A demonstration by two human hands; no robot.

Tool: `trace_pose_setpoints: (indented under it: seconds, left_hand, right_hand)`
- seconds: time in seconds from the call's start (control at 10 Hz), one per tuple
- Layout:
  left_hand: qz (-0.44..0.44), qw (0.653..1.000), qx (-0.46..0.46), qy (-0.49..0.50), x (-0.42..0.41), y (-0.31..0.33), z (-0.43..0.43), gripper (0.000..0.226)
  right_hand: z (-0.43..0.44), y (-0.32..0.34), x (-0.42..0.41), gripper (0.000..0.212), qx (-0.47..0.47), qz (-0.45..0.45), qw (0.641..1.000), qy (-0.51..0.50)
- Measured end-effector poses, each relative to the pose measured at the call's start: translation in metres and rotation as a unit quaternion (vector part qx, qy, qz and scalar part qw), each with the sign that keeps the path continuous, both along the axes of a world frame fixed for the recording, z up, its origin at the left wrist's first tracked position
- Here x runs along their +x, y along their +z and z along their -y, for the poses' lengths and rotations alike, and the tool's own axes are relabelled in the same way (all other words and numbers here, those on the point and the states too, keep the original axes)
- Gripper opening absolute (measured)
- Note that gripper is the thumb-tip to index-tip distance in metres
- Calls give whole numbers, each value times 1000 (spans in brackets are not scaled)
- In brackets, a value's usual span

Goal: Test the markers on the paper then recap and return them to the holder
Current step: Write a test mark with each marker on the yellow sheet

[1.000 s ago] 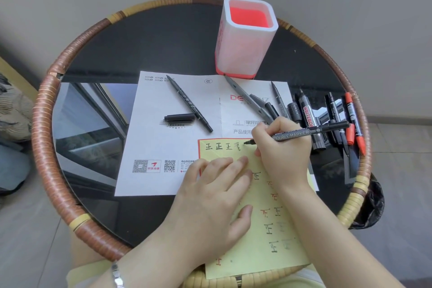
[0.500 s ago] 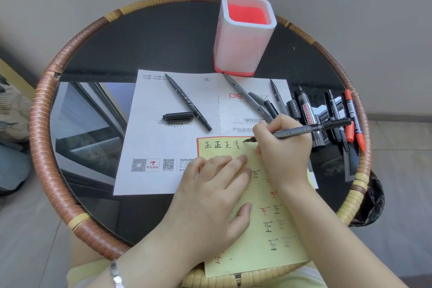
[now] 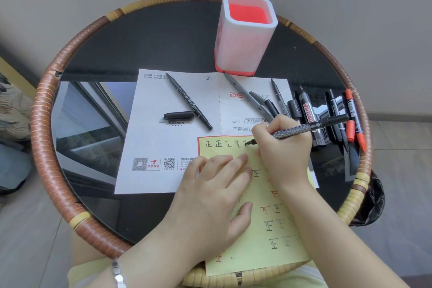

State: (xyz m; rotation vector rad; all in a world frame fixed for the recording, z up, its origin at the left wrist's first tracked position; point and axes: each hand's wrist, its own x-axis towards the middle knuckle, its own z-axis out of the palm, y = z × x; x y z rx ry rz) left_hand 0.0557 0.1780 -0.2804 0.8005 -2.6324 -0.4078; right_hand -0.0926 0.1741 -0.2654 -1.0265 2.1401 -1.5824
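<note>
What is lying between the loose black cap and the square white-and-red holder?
Head view: a thin black marker lies slanted on the white printed sheet, between the loose black cap and the square white-and-red holder.

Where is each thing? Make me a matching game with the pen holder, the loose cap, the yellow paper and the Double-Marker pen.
Things: 1 pen holder; 2 loose cap; 3 yellow paper; 4 Double-Marker pen.
Places: A pressed under the left hand; B held in the right hand; C beside the thin black pen on the white sheet; D standing upright on the table.
Pairs: 1-D, 2-C, 3-A, 4-B.
</note>
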Motion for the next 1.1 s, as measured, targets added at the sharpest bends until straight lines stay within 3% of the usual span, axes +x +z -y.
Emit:
trace_pose_setpoints:
  seconds: [0.9, 1.1]
  left_hand:
    - [9, 1000, -5, 0, -1, 1, 0, 45]
    - [-3, 1000, -8, -1, -1, 0, 0, 44]
  right_hand:
    - [0, 0, 2, 30, 9, -5, 1000, 13]
    - [-2, 0, 0, 34, 4, 2, 1000, -26]
